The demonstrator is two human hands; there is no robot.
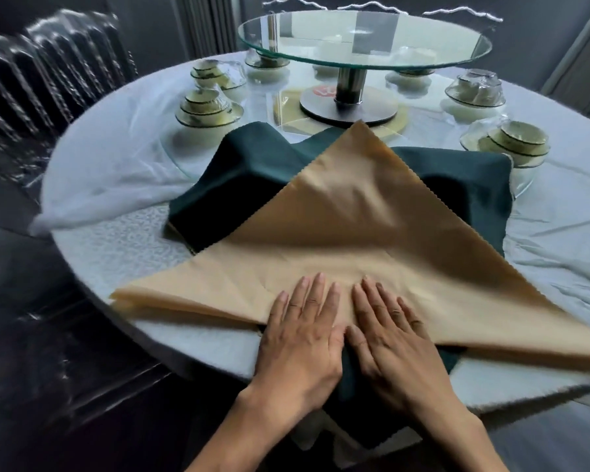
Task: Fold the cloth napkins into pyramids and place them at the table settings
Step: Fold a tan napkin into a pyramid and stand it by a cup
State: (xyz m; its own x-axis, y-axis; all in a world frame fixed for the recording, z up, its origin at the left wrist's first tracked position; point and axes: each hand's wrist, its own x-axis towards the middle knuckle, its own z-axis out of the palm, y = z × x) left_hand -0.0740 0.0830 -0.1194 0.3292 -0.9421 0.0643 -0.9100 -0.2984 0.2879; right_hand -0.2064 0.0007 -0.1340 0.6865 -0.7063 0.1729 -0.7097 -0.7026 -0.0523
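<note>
Head view: the only view; a person's two hands lay flat on a tan napkin (348, 240) at the near edge of a round table (123, 247).
Left hand (304, 332): fingers straight and slightly spread, palm down, pressing the napkin's folded near edge; it gripped nothing.
Right hand (389, 335): the same, fingers straight and flat on the cloth, holding nothing; its thumb touched the left thumb.
Key relation: the napkin spread away from the fingertips as a triangle, its apex pointing straight beyond them toward the glass turntable (365, 42). Its long axis, the folded edge, ran crosswise under both palms, left corner far out beside the left hand, right corner far out beside the right. Each hand was nearer its own corner, so the next fold probably called for each to draw its corner toward the apex.
Napkin look: smooth, slightly shiny tan cloth, pinked edges, soft ripples near the apex, several layers showing at the left corner.
Under it: a dark green cloth (252, 178) lay humped beyond the fingers.
Settings: stacked bowls (205, 107) stood well beyond the fingertips.
</note>
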